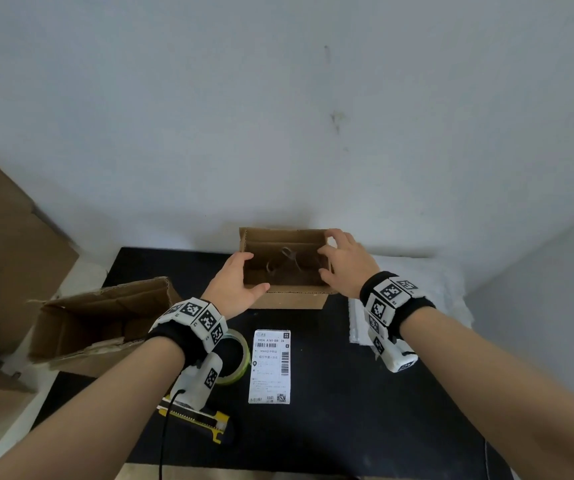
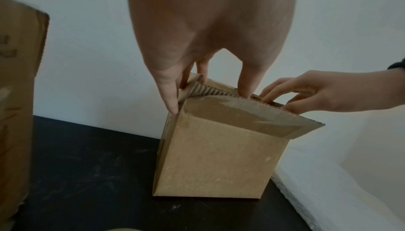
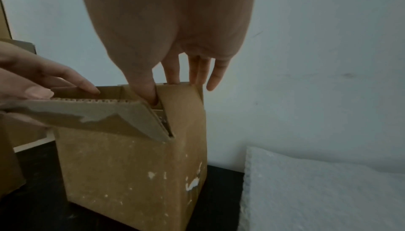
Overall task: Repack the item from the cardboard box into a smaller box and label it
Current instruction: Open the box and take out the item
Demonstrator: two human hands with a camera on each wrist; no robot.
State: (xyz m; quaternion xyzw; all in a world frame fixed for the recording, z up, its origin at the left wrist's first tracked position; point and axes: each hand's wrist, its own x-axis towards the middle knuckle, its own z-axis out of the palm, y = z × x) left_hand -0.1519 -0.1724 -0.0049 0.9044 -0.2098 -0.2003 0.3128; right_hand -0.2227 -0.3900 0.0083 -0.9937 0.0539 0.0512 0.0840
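The label [image 1: 270,366] lies flat on the desk [image 1: 330,393] near me. Farther off, my left hand [image 1: 235,284] grips the small box's [image 1: 292,299] left rim, my right hand [image 1: 346,263] pinches its right flap. The item [image 1: 283,261] inside is too dim to identify.

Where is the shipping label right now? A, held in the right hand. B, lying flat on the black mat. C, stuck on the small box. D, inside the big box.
B: the shipping label lies flat on the black mat, nearer than the small box, touched by neither hand.
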